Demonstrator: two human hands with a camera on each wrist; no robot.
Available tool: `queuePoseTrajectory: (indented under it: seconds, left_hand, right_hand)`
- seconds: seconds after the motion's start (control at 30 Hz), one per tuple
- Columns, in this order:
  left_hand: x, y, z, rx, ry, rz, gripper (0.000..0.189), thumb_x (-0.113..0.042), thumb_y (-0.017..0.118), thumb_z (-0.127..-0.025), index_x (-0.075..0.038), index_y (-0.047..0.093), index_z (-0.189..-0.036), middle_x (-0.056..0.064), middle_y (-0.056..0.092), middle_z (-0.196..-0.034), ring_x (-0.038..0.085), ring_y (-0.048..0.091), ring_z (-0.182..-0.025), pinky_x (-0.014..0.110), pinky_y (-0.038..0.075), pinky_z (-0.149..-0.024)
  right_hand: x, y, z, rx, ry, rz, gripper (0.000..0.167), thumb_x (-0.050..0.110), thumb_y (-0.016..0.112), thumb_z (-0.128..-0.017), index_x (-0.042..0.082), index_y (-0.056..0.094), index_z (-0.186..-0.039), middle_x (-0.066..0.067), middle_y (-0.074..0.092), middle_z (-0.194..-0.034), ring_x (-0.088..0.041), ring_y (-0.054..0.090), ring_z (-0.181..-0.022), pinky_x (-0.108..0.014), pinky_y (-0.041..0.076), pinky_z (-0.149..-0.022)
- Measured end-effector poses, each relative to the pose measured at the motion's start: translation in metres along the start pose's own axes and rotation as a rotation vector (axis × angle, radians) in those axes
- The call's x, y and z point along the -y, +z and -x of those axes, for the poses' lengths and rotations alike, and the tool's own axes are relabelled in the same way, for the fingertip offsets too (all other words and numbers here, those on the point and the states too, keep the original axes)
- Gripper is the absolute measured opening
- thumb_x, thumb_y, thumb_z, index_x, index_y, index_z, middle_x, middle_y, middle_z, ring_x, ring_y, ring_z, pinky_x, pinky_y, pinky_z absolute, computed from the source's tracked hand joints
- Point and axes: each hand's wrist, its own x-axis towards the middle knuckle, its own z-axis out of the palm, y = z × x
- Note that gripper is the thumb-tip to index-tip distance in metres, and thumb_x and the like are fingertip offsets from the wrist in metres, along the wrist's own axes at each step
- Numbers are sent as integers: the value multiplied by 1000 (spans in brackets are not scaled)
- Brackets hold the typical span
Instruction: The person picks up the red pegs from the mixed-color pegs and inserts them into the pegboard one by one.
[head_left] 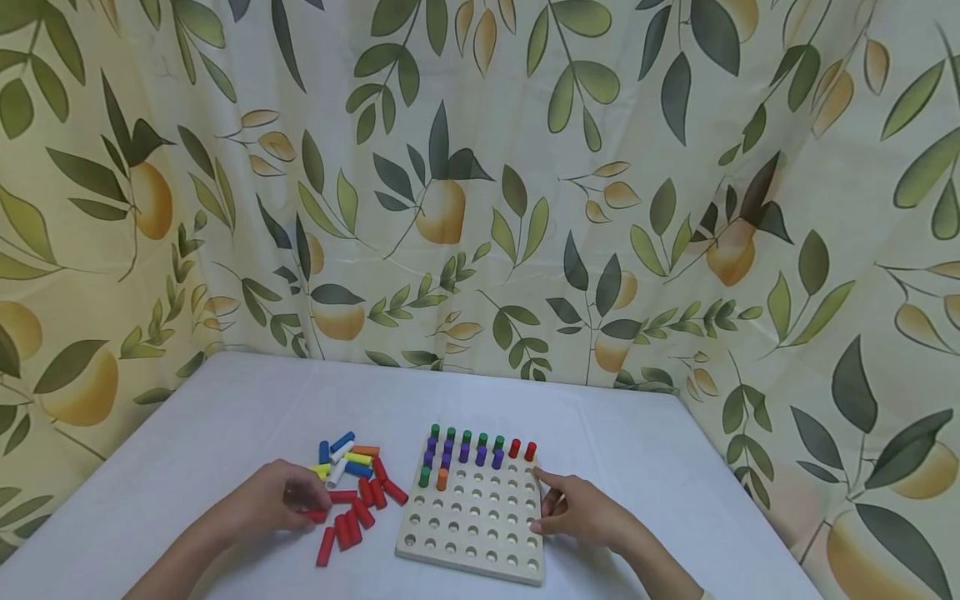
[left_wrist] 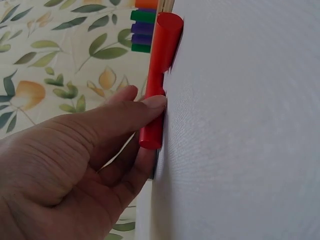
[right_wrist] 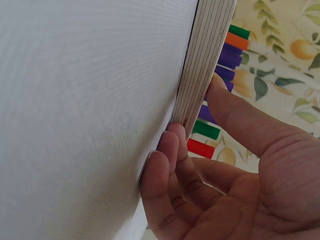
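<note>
In the head view my left hand (head_left: pixel 273 500) is at the loose pegs on the left, its thumb and fingertips pinching a red peg (left_wrist: pixel 152 131) that lies low against the table. Another red peg (left_wrist: pixel 169 37) is just beyond it in the left wrist view. A wooden pegboard (head_left: pixel 440 557) lies to the right of the pile. My right hand (head_left: pixel 581 508) grips its right edge, thumb on the rim and the other fingers bent along the layered side (right_wrist: pixel 202 65). Green pegs (head_left: pixel 467 437), red pegs (head_left: pixel 531 452), purple pegs (head_left: pixel 463 453) and an orange peg (head_left: pixel 442 479) stand in its back rows.
Several loose red pegs (head_left: pixel 342 532) lie between my left hand and the board. Behind them are blue (head_left: pixel 358 469), white (head_left: pixel 337 472), yellow (head_left: pixel 358 458) and orange pegs (head_left: pixel 366 450). A white cloth (head_left: pixel 285 392) covers the table; a leaf-and-fruit patterned curtain (head_left: pixel 480 292) hangs behind.
</note>
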Motion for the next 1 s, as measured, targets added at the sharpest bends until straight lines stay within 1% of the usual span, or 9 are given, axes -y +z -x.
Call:
queuePoseTrajectory:
  seconds: [0.2, 0.4, 0.47, 0.57, 0.7, 0.83, 0.9, 1.0]
  left_hand:
    - [-2, 1, -1, -28, -1, -60, 22, -4, 89, -79, -13, 77, -95, -2, 70, -93, 21, 65, -83, 31, 60, -74]
    - [-6, 2, -1, -67, -36, -116, 23, -6, 91, -77, -14, 77, -93, -4, 67, -86, 21, 59, -77, 28, 57, -68]
    - [-7, 3, 0, -72, -43, -126, 23, -7, 92, -77, -14, 77, -93, -4, 67, -85, 21, 58, -76, 28, 57, -67]
    - [-8, 3, 1, -66, -35, -133, 23, -6, 91, -77, -14, 77, -94, -5, 67, -85, 21, 58, -76, 28, 57, -68]
    - [-7, 3, 1, -59, -6, -126, 28, -5, 89, -79, -11, 77, -104, -4, 69, -90, 21, 62, -81, 30, 59, -73]
    - [-6, 3, 0, -70, 12, -132, 35, -2, 85, -83, -9, 76, -116, -3, 70, -97, 21, 65, -89, 36, 60, -81]
    - [-8, 3, 0, -81, 3, -133, 34, -2, 83, -85, -9, 77, -117, -3, 69, -98, 20, 65, -92, 38, 60, -83]
    - [-11, 3, 2, -103, -21, -114, 29, -3, 83, -86, -10, 78, -113, -3, 69, -98, 20, 65, -93, 39, 60, -83]
  right_hand:
    - [1, 0, 0, -6, 3, -11, 86, 18, 89, -83, -5, 44, -152, -3, 58, -86, -19, 54, -78, -31, 44, -66]
    - [-1, 0, 1, -5, -8, -24, 87, 18, 89, -82, -5, 43, -152, -3, 57, -85, -19, 54, -77, -30, 43, -65]
    - [-2, 0, 1, -4, -7, -26, 87, 19, 89, -82, -6, 43, -152, -3, 58, -85, -18, 54, -77, -29, 43, -65]
    - [-3, 1, 1, 0, -6, -31, 88, 19, 89, -82, -6, 43, -152, -3, 58, -85, -18, 54, -76, -28, 43, -64]
    - [-3, 0, 1, 5, -3, -33, 88, 19, 89, -83, -6, 43, -153, -3, 59, -85, -19, 54, -77, -29, 44, -65]
    - [-2, 0, 1, 8, -9, -25, 88, 21, 89, -83, -5, 43, -153, -3, 58, -86, -19, 54, -78, -30, 43, -66]
    - [-2, -1, 2, 8, -13, -21, 88, 21, 89, -83, -5, 43, -153, -3, 58, -86, -19, 54, -78, -30, 43, -66]
    - [-1, -1, 2, 6, -8, -18, 88, 20, 89, -83, -5, 43, -153, -3, 58, -86, -19, 54, -78, -30, 43, -66]
